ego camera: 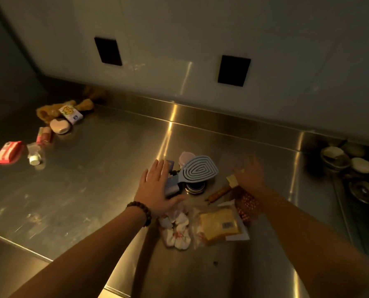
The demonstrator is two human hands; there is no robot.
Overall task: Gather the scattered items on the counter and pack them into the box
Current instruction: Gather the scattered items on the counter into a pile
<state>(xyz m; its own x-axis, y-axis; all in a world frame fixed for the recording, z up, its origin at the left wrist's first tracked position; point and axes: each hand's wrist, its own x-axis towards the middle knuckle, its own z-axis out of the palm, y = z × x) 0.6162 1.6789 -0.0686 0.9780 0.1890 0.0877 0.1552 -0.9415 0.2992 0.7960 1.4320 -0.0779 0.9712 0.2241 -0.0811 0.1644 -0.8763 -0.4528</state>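
Gathering step, by the look of it. Left hand (157, 188) flat and open, fingers spread, pressed against the brush (195, 173) handle at 6 o'clock of the counter (93, 190); nothing clasped. Right hand (249, 173) blurred at 3 o'clock of the brush, seemingly open; whether holding anything, impossible to tell.

Between the hands, one pile: brush lying atop a round metal thing (perhaps a drain or tin), a pale lid (185, 157) just behind at 12 o'clock, a pencil (219, 193) toward 4 o'clock, a yellow packet (220, 225) and a white scrunchie (175, 229) nearer, a red dotted pouch (247, 204) beside the right wrist.

Well apart, at 10 o'clock: a plush toy (50, 111), a tissue pack (71, 114), a pink case (60, 125), a small tube (43, 135), a red packet (8, 151), a little bottle (34, 154). No box seen anywhere in view.

Next, likely: closing both hands around the near pile, or reaching out to 10 o'clock. Calls for a firm grip on mixed, slippery shapes, and for finding the box first.
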